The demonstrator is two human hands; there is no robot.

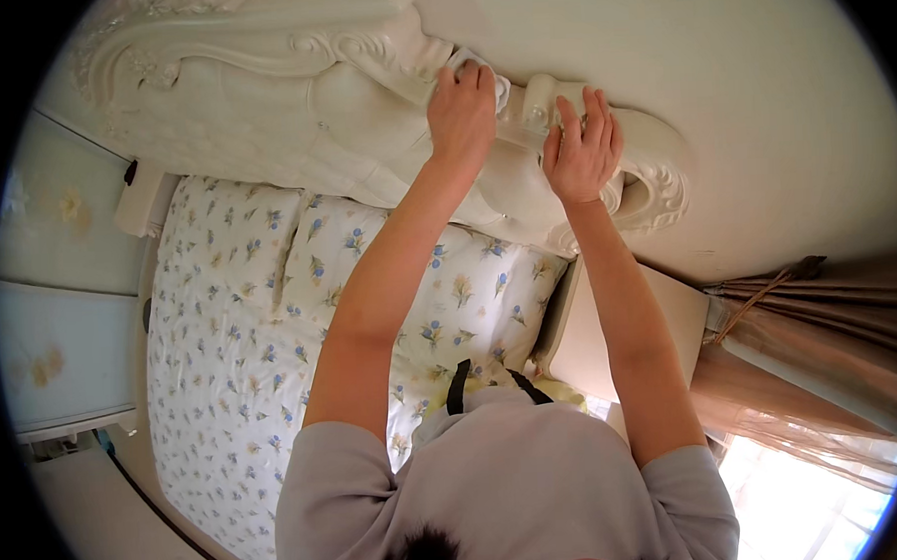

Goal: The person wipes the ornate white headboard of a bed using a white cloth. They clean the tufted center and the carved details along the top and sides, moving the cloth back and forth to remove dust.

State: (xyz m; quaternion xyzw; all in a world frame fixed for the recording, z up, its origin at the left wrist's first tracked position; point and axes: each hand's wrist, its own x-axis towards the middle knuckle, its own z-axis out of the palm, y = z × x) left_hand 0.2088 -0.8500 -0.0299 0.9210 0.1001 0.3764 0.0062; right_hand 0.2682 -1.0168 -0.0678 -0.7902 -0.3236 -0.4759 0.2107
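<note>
My left hand [463, 122] grips a folded white cloth [502, 91] against the top rail of a cream carved headboard [370, 126]. Part of the cloth is hidden under the fingers. To its right, my right hand [584, 154] is spread with fingers apart and holds nothing visible. It rests on or just over the scrolled end of the headboard; whether the palm touches is hard to tell. The headboard has a tufted, padded panel below its carved frame.
Below the headboard lies a bed with a floral sheet [220, 380] and matching pillows [467, 279]. A cream nightstand [679, 307] stands at right, near a tied brown curtain [819, 346] and bright window. Pale wardrobe panels [69, 364] line the left side.
</note>
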